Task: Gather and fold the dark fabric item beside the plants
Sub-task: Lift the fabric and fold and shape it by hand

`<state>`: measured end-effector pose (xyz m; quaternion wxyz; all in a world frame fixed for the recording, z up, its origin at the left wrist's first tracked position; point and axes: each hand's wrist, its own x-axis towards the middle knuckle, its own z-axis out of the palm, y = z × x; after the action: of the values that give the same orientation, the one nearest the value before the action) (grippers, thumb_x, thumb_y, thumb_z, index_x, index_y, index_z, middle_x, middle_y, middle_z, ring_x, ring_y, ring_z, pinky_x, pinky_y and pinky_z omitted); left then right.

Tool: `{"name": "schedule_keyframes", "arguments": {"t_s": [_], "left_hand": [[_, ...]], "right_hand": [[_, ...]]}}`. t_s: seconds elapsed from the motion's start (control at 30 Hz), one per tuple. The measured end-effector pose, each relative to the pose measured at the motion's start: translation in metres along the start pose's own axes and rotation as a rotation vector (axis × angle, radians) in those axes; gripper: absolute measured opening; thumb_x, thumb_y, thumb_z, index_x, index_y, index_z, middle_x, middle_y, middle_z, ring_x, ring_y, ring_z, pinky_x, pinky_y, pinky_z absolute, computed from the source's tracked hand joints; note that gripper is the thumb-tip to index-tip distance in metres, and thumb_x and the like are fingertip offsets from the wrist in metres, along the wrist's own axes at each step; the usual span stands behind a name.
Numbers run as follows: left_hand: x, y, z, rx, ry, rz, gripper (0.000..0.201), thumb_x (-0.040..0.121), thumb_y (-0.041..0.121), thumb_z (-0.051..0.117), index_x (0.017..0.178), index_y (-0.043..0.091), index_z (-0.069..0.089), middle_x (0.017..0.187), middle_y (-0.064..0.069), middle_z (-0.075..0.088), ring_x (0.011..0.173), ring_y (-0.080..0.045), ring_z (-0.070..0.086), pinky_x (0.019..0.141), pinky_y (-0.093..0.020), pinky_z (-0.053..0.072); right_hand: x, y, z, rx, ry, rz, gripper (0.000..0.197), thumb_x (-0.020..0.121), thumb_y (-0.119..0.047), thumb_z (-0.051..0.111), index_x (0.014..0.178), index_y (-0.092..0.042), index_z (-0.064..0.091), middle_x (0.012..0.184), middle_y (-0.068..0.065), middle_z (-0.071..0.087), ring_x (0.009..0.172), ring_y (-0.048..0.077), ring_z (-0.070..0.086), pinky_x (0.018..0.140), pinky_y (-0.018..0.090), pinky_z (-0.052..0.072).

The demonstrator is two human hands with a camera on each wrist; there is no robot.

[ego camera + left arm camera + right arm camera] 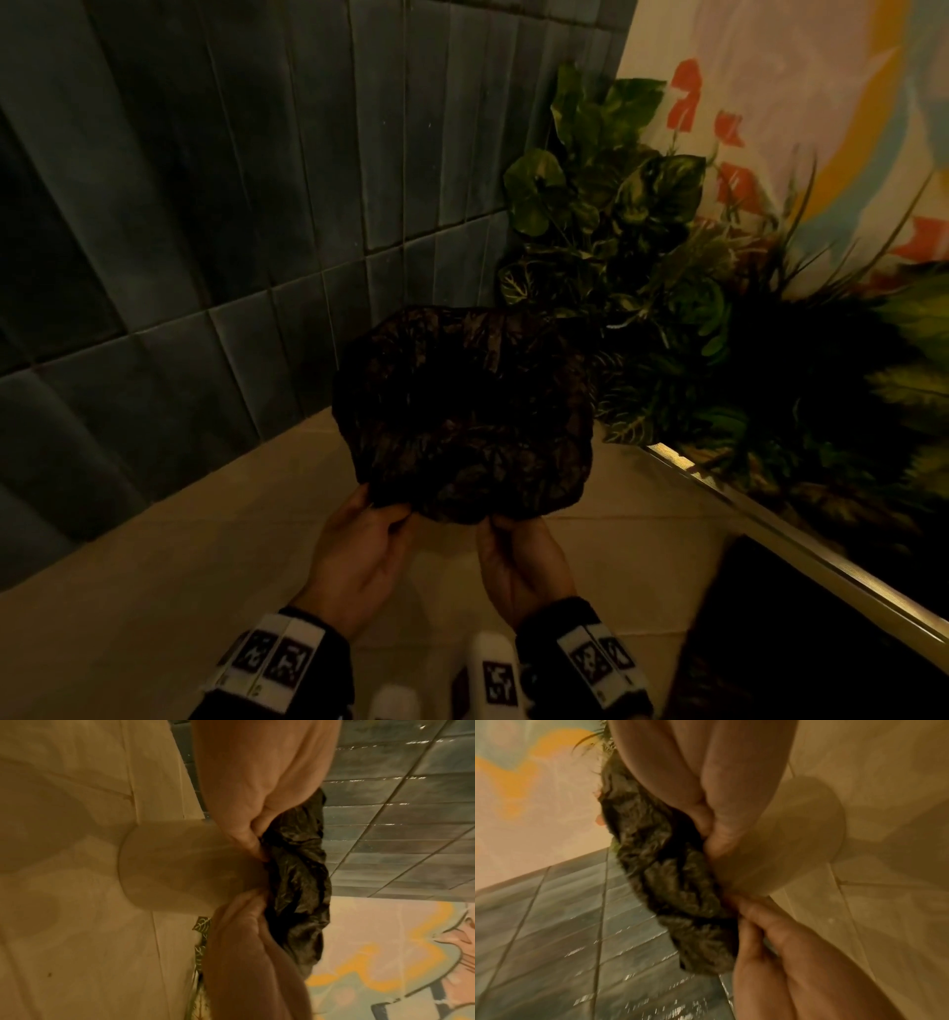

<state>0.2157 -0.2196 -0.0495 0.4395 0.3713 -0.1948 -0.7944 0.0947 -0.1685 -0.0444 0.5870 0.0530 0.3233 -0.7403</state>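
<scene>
The dark patterned fabric item [462, 411] hangs bunched in the air in front of me, just left of the plants [642, 246]. My left hand [385, 511] pinches its lower edge on the left. My right hand [506, 524] pinches the same edge a little to the right. In the left wrist view, my left hand [254, 839] holds the crumpled fabric [298, 878] between thumb and fingers. In the right wrist view, my right hand [711, 835] grips the fabric [670, 882] the same way. The fabric's far side is hidden.
A blue-grey tiled wall [205, 205] rises behind and to the left. Beige floor tiles [154, 591] lie below. A metal edge strip [770, 529] borders the plant bed on the right, under a painted wall [821, 103]. A dark object [796, 642] sits at the lower right.
</scene>
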Motion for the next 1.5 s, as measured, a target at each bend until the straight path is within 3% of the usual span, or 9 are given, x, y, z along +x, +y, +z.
{"name": "schedule_keyframes", "arguments": {"t_s": [0.1,0.23,0.33,0.53,0.77,1.1,1.23,1.37,1.5], "left_hand": [[0.013,-0.003,-0.004,-0.051,-0.024,-0.012,0.033,0.093,-0.009,0.038,0.102,0.012,0.063,0.089,-0.008,0.074,0.089,-0.02,0.064,0.06,-0.022,0.058],[0.034,-0.01,-0.025,0.006,0.049,-0.086,0.031,0.084,0.055,0.058,0.075,0.027,0.066,0.104,-0.03,0.066,0.08,0.005,0.054,0.083,-0.01,0.041],[0.039,-0.009,-0.028,0.021,-0.015,-0.057,0.018,0.087,0.017,0.057,0.092,0.027,0.072,0.124,-0.029,0.059,0.099,-0.011,0.061,0.104,-0.032,0.042],[0.004,-0.004,-0.004,0.243,-0.141,0.034,0.04,0.087,-0.011,0.04,0.108,0.009,0.067,0.106,-0.009,0.073,0.09,-0.022,0.07,0.077,-0.035,0.055],[-0.005,-0.006,0.003,0.329,-0.094,0.19,0.043,0.074,0.031,0.071,0.114,0.018,0.065,0.111,-0.004,0.072,0.1,-0.023,0.069,0.083,-0.039,0.054],[0.032,0.003,-0.004,0.166,0.092,0.039,0.03,0.081,-0.015,0.049,0.103,-0.002,0.064,0.103,-0.022,0.066,0.087,-0.034,0.065,0.064,-0.035,0.057],[0.042,0.006,-0.002,0.059,-0.01,-0.033,0.036,0.085,-0.016,0.035,0.09,0.006,0.064,0.085,-0.011,0.071,0.073,-0.019,0.067,0.062,-0.025,0.058],[0.043,0.011,-0.001,0.151,-0.017,-0.002,0.039,0.09,-0.007,0.042,0.083,0.021,0.067,0.075,0.001,0.068,0.076,0.0,0.064,0.069,-0.01,0.053],[0.032,0.009,-0.01,0.377,0.045,0.171,0.033,0.084,-0.006,0.052,0.117,-0.001,0.058,0.107,-0.022,0.067,0.089,-0.029,0.066,0.08,-0.038,0.058]], "right_hand": [[-0.007,0.004,-0.006,-0.165,0.071,0.042,0.026,0.092,0.007,0.046,0.1,-0.009,0.065,0.096,0.006,0.064,0.083,0.022,0.057,0.063,0.031,0.052],[-0.03,0.004,-0.004,-0.131,-0.112,-0.002,0.038,0.066,0.002,0.071,0.102,-0.01,0.068,0.098,0.008,0.072,0.087,0.028,0.07,0.08,0.042,0.054],[-0.034,0.006,0.007,-0.219,-0.22,-0.012,0.052,0.067,-0.014,0.08,0.115,-0.014,0.062,0.104,0.006,0.073,0.103,0.034,0.068,0.089,0.047,0.053],[-0.01,0.011,0.012,-0.154,0.046,-0.109,0.029,0.084,-0.003,0.067,0.112,-0.01,0.064,0.108,0.007,0.071,0.08,0.019,0.072,0.061,0.027,0.057],[0.006,0.013,0.003,-0.086,0.013,-0.009,0.038,0.09,0.016,0.042,0.119,-0.001,0.059,0.119,0.016,0.065,0.098,0.027,0.064,0.068,0.028,0.06],[-0.014,-0.018,0.002,0.009,-0.143,0.027,0.025,0.082,0.006,0.043,0.088,-0.007,0.064,0.089,0.013,0.07,0.077,0.033,0.071,0.087,0.046,0.054],[-0.008,-0.018,0.011,-0.074,-0.172,-0.004,0.039,0.085,-0.031,0.06,0.123,-0.021,0.06,0.124,0.009,0.065,0.115,0.033,0.061,0.1,0.043,0.048],[0.008,-0.005,0.008,-0.052,-0.193,-0.057,0.035,0.098,-0.015,0.043,0.13,-0.022,0.055,0.131,0.006,0.063,0.115,0.025,0.063,0.082,0.033,0.058],[0.02,0.002,-0.001,-0.112,-0.167,-0.097,0.042,0.093,-0.006,0.049,0.136,-0.007,0.05,0.134,0.016,0.059,0.117,0.032,0.061,0.084,0.037,0.058]]}}
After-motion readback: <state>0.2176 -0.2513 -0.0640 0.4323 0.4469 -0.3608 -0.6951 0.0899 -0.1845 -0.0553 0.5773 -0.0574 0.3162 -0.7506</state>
